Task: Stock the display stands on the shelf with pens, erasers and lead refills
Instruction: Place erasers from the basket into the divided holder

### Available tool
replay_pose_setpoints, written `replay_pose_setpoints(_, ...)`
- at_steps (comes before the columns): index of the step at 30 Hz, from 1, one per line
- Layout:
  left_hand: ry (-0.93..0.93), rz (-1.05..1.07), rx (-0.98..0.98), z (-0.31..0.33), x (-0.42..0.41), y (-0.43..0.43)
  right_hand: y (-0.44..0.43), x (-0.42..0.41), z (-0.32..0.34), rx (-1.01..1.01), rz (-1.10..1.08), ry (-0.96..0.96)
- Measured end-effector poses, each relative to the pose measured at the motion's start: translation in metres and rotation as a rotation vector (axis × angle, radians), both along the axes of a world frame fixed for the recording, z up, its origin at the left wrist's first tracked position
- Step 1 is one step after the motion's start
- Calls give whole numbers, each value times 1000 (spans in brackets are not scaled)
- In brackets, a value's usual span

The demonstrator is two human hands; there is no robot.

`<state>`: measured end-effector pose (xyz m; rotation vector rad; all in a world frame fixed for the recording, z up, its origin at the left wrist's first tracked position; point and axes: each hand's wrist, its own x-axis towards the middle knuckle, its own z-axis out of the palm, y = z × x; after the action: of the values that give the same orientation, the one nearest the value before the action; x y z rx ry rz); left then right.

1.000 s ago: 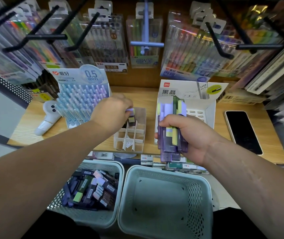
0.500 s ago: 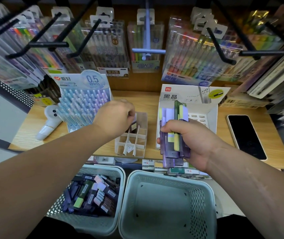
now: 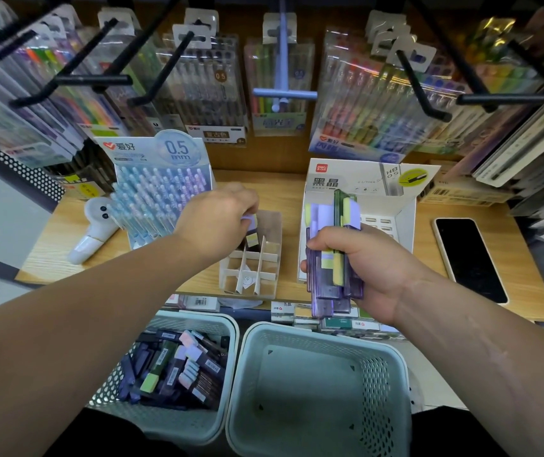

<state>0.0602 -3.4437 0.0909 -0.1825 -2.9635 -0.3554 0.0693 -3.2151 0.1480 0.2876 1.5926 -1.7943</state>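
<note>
My left hand (image 3: pixel 217 219) pinches one lead refill case (image 3: pixel 252 237) with a yellow label, its lower end inside a back compartment of the small white divided stand (image 3: pixel 257 278) on the wooden shelf. My right hand (image 3: pixel 363 265) grips a bundle of purple and green refill cases (image 3: pixel 330 258), held upright in front of the white lead-refill display box (image 3: pixel 396 222). A blue pen display stand (image 3: pixel 161 199) marked 0.5 mm, full of pens, stands to the left.
Below the shelf edge, the left basket (image 3: pixel 178 423) holds several loose refill cases and the right basket (image 3: pixel 316 384) has nothing in it. A phone (image 3: pixel 468 258) lies at the right, a white device (image 3: pixel 92 232) at the left. Hooks with pen packs hang above.
My left hand stays at the divided stand and the refill case now shows standing in the back compartment. My right hand keeps the bundle still.
</note>
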Motion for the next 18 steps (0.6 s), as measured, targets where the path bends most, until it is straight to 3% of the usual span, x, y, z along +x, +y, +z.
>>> replay_pose_setpoints(8, 16, 115, -153, 7, 3, 2, -6, 1, 1, -66, 17, -24)
replay_pose_setpoints(11, 12, 128, -118, 7, 5, 3, -8, 3, 2, -75, 4, -30)
replay_pose_setpoints(14, 5, 154, 253, 13, 5, 11, -10, 3, 3, -65, -6, -17)
replay_pose_setpoints(16, -144, 301, 787, 29, 5, 26, -12, 3, 3, -50, -2, -5)
replay_pose_setpoints(18, -454, 396, 1272, 45, 11, 38, -15, 3, 3, -38, 12, -2)
